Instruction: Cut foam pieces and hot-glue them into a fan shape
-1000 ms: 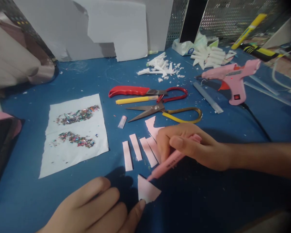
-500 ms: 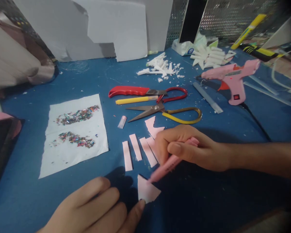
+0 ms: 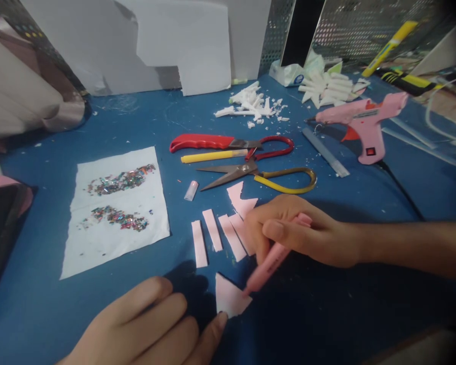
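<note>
A pink marker [image 3: 268, 268] is gripped in my right hand [image 3: 302, 230], slanting down with its tip touching the right corner of a small fan-shaped paper piece [image 3: 230, 295], tinted pink. My left hand [image 3: 148, 324] has its fingers curled, and its thumb pins the lower edge of that piece to the table. Behind the piece lie several narrow pink paper strips [image 3: 213, 230], some partly hidden by my right hand. A torn pink scrap [image 3: 241, 200] lies just beyond them. The marker's cap [image 3: 191, 190] seems to lie farther left, a small clear-and-pink cylinder.
Scissors [image 3: 247, 170] with red and yellow handles lie open beside a red-handled cutter [image 3: 205, 142] and a yellow pen [image 3: 213, 156]. A white sheet [image 3: 117, 243] bears colourful flakes. A pink glue gun [image 3: 365, 121] stands right, its cord trailing. White scraps [image 3: 253, 104] sit behind.
The marker tip has slid right and slightly down along the paper piece, from its upper edge to its right corner. My left hand has stayed in place.
</note>
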`<state>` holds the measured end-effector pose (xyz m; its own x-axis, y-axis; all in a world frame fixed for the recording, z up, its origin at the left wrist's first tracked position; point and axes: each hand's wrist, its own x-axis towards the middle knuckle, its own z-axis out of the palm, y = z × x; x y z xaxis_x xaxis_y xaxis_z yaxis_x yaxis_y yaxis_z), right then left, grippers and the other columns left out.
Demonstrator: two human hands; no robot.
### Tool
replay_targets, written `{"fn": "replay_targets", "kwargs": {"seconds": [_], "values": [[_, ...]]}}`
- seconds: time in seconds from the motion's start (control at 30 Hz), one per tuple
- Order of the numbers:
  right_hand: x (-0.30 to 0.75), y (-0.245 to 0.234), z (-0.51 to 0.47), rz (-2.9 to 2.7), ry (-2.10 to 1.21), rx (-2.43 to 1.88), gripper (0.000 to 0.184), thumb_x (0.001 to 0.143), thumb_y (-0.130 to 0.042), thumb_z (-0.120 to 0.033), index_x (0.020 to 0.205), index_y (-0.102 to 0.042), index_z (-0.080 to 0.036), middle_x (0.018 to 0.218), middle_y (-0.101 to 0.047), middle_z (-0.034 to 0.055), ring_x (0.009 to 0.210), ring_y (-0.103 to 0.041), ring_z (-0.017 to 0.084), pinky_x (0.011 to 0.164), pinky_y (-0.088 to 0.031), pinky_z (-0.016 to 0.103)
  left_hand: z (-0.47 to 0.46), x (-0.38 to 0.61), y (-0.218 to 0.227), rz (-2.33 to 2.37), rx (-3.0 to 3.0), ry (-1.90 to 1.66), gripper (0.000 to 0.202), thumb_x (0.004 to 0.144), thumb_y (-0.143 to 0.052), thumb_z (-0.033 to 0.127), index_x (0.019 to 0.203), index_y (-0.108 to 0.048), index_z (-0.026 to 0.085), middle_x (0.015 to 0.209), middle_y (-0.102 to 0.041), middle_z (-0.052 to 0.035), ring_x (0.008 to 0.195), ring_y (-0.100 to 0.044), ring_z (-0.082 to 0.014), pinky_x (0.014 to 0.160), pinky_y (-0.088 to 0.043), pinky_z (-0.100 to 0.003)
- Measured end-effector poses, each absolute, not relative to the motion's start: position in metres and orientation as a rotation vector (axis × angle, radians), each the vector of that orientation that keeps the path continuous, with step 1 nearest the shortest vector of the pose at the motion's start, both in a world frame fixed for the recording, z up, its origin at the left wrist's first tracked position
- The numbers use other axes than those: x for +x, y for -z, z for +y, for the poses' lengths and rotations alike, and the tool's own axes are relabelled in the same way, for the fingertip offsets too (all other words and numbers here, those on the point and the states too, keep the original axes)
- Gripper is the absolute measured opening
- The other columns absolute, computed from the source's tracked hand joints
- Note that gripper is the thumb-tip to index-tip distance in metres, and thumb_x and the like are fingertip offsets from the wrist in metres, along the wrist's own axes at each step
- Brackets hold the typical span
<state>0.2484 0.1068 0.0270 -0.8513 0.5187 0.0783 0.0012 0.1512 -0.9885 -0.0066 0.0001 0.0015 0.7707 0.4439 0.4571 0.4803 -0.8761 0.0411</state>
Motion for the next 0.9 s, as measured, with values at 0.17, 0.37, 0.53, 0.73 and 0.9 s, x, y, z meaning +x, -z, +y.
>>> {"fn": "replay_targets", "kwargs": {"seconds": [0.17,0.37,0.53,0.73,0.9], "values": [[0.2476,-0.0284,0.1068,-2.021,-1.743,-0.518,0.051,0.100,-0.040,-0.041,0.068,-0.062,-0.008,0.065,-0.058,0.0045,0.060,-0.053,0.009,0.057,-0.041,0.021,0.0010,-0.0036,-0.0046,-0.753,-2.878,0.750,0.023,0.088,-0.048,0.007,0.095,-0.068,0.016,0.057,-0.046,0.0040,0.060,-0.045,-0.0146,0.068,-0.033,-0.035],[0.2479,-0.0285,0.1065,-2.012,-1.717,-0.521,0.051,0.101,-0.040,-0.039,0.068,-0.064,-0.008,0.065,-0.060,0.0047,0.060,-0.053,0.009,0.057,-0.041,0.021,0.0012,-0.0041,-0.0044,-0.752,-2.903,0.725,0.023,0.088,-0.048,0.009,0.098,-0.068,0.017,0.059,-0.048,0.0042,0.061,-0.047,-0.0140,0.070,-0.034,-0.035],[0.2465,-0.0277,0.1066,-1.988,-1.705,-0.534,0.053,0.100,-0.040,-0.040,0.066,-0.063,-0.007,0.064,-0.058,0.0047,0.058,-0.053,0.009,0.056,-0.041,0.021,0.0013,-0.0059,-0.0031,-0.711,-2.901,0.714,0.022,0.089,-0.049,0.010,0.098,-0.068,0.015,0.058,-0.047,0.0038,0.059,-0.045,-0.0149,0.070,-0.034,-0.036],[0.2467,-0.0268,0.1064,-1.981,-1.722,-0.545,0.053,0.100,-0.041,-0.042,0.066,-0.062,-0.007,0.064,-0.058,0.0052,0.058,-0.052,0.009,0.055,-0.041,0.022,0.0031,-0.0035,-0.0064,-0.732,-2.896,0.731,0.022,0.089,-0.048,0.009,0.095,-0.069,0.016,0.058,-0.048,0.0039,0.060,-0.046,-0.0144,0.071,-0.033,-0.035],[0.2472,-0.0265,0.1060,-1.996,-1.727,-0.545,0.053,0.100,-0.041,-0.041,0.066,-0.062,-0.007,0.064,-0.058,0.0053,0.059,-0.053,0.009,0.056,-0.041,0.022,0.0009,-0.0049,-0.0042,-0.718,-2.896,0.726,0.022,0.088,-0.050,0.009,0.098,-0.068,0.016,0.059,-0.048,0.0035,0.061,-0.046,-0.0150,0.071,-0.034,-0.036]]}}
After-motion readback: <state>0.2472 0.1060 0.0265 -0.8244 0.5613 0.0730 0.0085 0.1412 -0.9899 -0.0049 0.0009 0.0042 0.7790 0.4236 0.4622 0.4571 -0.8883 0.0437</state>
